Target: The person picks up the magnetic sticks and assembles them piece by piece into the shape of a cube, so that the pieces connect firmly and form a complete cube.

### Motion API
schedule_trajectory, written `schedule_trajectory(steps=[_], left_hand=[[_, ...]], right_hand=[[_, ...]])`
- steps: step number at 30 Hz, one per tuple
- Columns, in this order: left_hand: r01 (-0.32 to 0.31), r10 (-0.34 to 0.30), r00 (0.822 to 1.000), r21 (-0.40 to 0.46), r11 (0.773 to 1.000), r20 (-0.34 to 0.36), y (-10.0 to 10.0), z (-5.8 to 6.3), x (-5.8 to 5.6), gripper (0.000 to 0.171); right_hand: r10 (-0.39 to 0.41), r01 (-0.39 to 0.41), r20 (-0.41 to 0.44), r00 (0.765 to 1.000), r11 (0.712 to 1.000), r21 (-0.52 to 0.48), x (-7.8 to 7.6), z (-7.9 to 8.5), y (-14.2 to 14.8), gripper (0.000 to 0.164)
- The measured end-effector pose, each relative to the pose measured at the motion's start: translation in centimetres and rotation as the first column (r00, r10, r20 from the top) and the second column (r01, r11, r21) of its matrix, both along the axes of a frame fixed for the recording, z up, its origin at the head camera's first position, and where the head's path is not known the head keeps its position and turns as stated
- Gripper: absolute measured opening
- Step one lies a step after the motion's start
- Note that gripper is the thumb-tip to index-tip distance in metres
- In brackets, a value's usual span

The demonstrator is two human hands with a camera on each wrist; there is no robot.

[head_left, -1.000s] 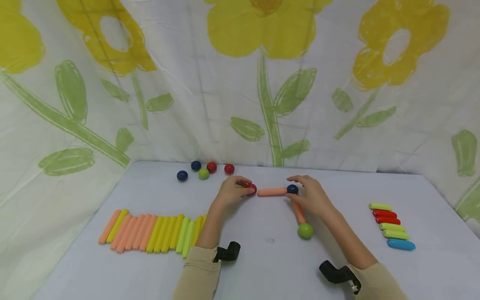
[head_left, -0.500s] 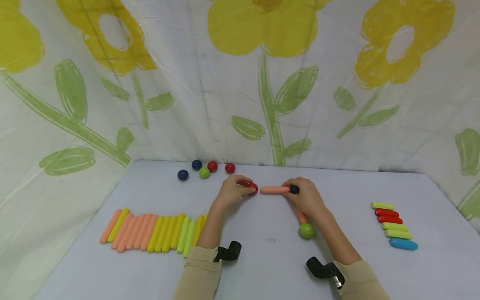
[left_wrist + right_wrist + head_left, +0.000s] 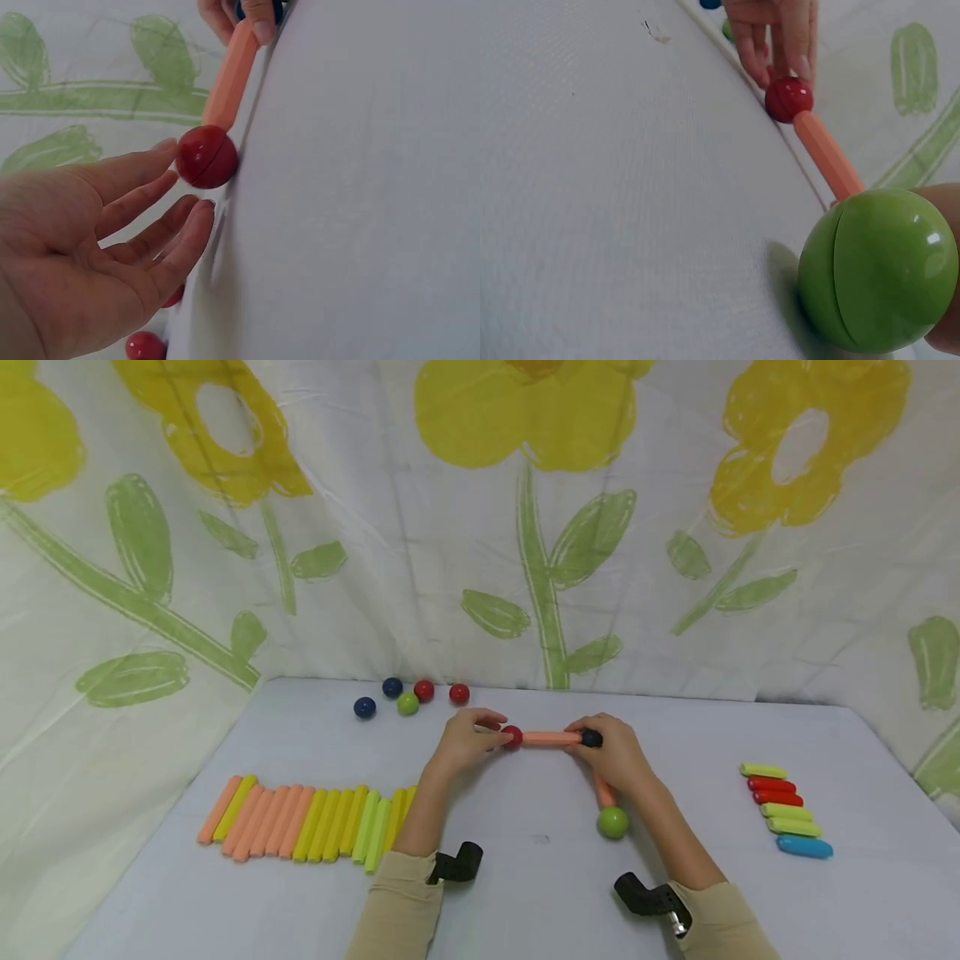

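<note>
In the head view a red ball (image 3: 512, 737) meets the left end of an orange stick (image 3: 551, 738). My left hand (image 3: 97, 232) has loosely extended fingers, with fingertips right at this ball. A dark blue ball (image 3: 592, 738) sits at the stick's other end. My right hand (image 3: 611, 747) grips that ball, its thumb and fingers also covering the stick's end. From there a second orange stick (image 3: 604, 792) runs toward me, partly hidden by the right hand. A green ball (image 3: 612, 822) is on its near end, large in the right wrist view.
Several orange, yellow and lime sticks (image 3: 300, 822) lie in a row at left. Behind stand dark blue balls (image 3: 364, 707), a green ball (image 3: 407, 703) and red balls (image 3: 459, 694). Short sticks (image 3: 787, 810) lie at right. A flower-printed cloth (image 3: 420, 577) hangs behind the table.
My right hand has moved left and closed around the dark blue ball. The red ball has shifted slightly right, closing the gap to the stick, while my left fingers have loosened from it.
</note>
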State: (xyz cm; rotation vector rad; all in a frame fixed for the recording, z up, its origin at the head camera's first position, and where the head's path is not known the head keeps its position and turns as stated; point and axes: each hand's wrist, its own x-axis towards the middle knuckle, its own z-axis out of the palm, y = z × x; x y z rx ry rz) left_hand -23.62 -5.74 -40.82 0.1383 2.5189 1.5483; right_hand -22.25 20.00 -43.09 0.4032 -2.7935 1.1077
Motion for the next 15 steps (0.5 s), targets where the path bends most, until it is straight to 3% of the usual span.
schedule_trajectory(steps=[9,15], left_hand=[[-0.04,0.04,0.999,-0.079,0.996,0.001,-2.7,2.4,1.3,0.034],[-0.031,0.039,0.998,-0.14,0.99,0.056,-5.9,3.6,3.6,0.033]], right_hand=[[-0.013,0.013,0.003,1.0,0.999,-0.037,0.0,-0.4,0.9,0.022],[-0.018,0.022,0.048,0.999,0.995,-0.097,0.0,-0.8,1.3,0.025]])
